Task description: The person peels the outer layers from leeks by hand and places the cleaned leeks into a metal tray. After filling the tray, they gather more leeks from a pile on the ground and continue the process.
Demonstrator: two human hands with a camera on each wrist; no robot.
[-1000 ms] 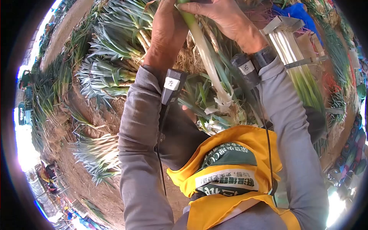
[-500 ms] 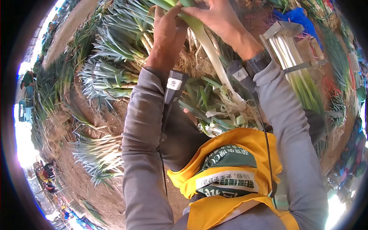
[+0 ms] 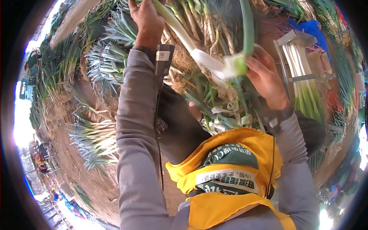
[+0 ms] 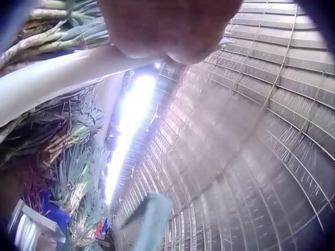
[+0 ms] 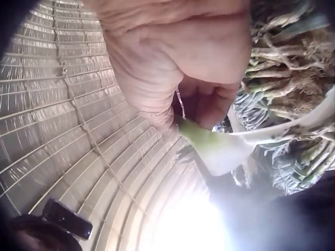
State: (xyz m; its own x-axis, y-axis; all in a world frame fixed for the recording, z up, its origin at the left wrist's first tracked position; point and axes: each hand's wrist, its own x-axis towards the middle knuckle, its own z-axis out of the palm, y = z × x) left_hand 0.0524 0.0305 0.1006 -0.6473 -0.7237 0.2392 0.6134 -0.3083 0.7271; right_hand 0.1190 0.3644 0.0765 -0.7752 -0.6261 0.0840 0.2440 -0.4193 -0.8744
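Note:
A leek (image 3: pixel 178 32) slants across the top of the head view, its pale shaft running down to the right. My left hand (image 3: pixel 147 21) grips its upper, greener part. In the left wrist view the white shaft (image 4: pixel 47 81) passes beneath the left hand (image 4: pixel 167 26), whose fingertips are partly out of sight. Lower along the leek, my right hand (image 3: pixel 268 76) pinches a green leaf (image 3: pixel 248 27) at its pale sheath end, which overlaps the shaft. Thumb and fingers of the right hand (image 5: pixel 178 57) meet on that sheath (image 5: pixel 220 151) in the right wrist view.
Rooted leeks (image 3: pixel 207 27) lie beyond the hands, and leek bundles (image 3: pixel 103 63) sit at the left. On the right a metal rack (image 3: pixel 297 37) holds several cleaned leeks beside a blue sheet (image 3: pixel 312 32). Leaf scraps (image 3: pixel 226 117) lie near the knees.
Both hands were close together on the upper leek. The right hand has moved down and right, drawing the leaf along the shaft; the left has shifted slightly left and up.

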